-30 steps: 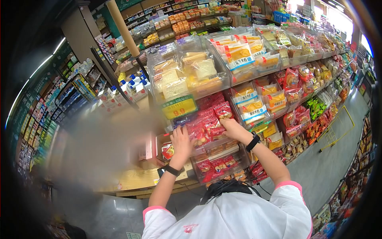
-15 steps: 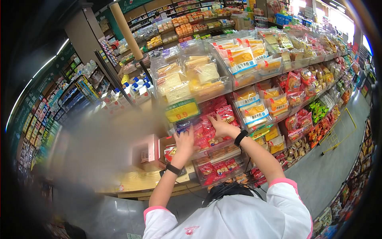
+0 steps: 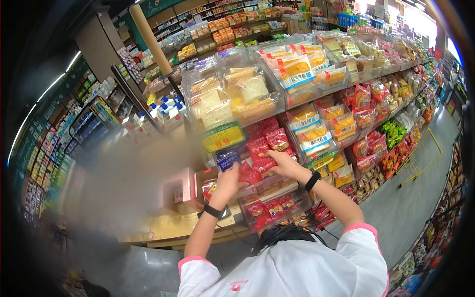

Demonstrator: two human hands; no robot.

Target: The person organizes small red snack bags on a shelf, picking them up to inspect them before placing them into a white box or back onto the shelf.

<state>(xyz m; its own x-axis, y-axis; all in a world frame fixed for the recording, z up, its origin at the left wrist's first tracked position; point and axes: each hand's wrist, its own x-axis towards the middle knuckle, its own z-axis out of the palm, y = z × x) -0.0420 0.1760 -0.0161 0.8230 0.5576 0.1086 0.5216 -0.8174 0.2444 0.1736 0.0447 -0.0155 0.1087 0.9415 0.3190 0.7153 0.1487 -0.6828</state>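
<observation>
My left hand [image 3: 227, 185] is at the left end of a shelf bin of small wrapped snacks, its fingers closed at the lower edge of a dark blue snack packet [image 3: 227, 160]. My right hand [image 3: 287, 165] reaches into the same bin, thumb and fingers bent round a red snack packet [image 3: 263, 164]. Another red packet [image 3: 249, 173] leans between the two hands. More red packets [image 3: 277, 140] with biscuit pictures lie behind them. A yellow and green price sign [image 3: 223, 138] reading 9.9 hangs just above my left hand. Both wrists wear black bands.
Packaged sliced bread [image 3: 213, 108] fills the clear bin above. Bagged breads [image 3: 314, 138] stand to the right. Below is another bin of red packets [image 3: 273, 208]. A cardboard box [image 3: 184, 190] sits on a wooden ledge at left. A yellow cart [image 3: 421, 158] stands in the aisle.
My left hand's fingers have closed in at the blue packet, which shows more fully. My right hand has moved slightly right and down, its fingers bending onto a red packet; the red packets have shifted.
</observation>
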